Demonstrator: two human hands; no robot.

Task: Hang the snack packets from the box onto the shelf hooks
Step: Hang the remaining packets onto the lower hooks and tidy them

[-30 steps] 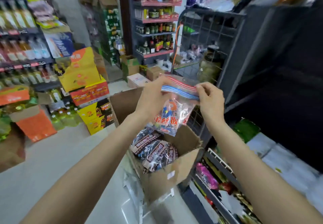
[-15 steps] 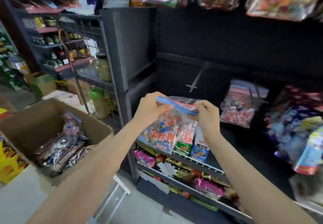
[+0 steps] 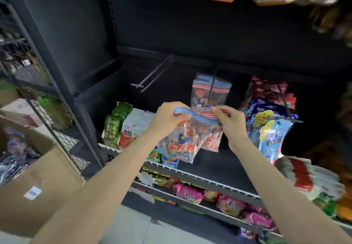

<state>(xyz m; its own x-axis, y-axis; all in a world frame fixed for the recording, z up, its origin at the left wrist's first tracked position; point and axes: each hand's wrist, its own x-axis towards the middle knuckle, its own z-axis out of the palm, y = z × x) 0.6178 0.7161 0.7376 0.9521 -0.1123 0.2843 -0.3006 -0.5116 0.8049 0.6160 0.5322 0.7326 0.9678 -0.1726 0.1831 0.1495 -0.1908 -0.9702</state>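
We are pinching the snack packet point(image 3: 183, 141) by its striped header with both hands: our left hand point(image 3: 167, 118) is gripping the left end of the strip, and our right hand point(image 3: 231, 123) is nipping the right end between thumb and fingertips, so the two hands are sitting a little apart with the header stretched between them. Holding it this way is keeping the top edge taut and level, which we judge is meant to present the hang hole squarely to a hook; the hole itself is too blurred for us to make out. The bag is hanging free below our grip, in front of the shelf edge and above the tray of green and red packs point(image 3: 122, 127). Just behind and above it, a matching packet point(image 3: 210, 91) is already hanging on a dark hook, and that is probably the hook we are aiming for, since the goods match. To its left, an empty double-wire hook point(image 3: 150, 76) is jutting out from the back panel point(image 3: 190, 24), offering another spot. To the right, blue packets point(image 3: 272, 137) are crowding their own hook, so we are needing to keep our bag clear of them. At the far left, the cardboard box point(image 3: 38, 182) is standing open with more dark packets point(image 3: 13, 152) waiting inside, so much of the task is seemingly remaining.
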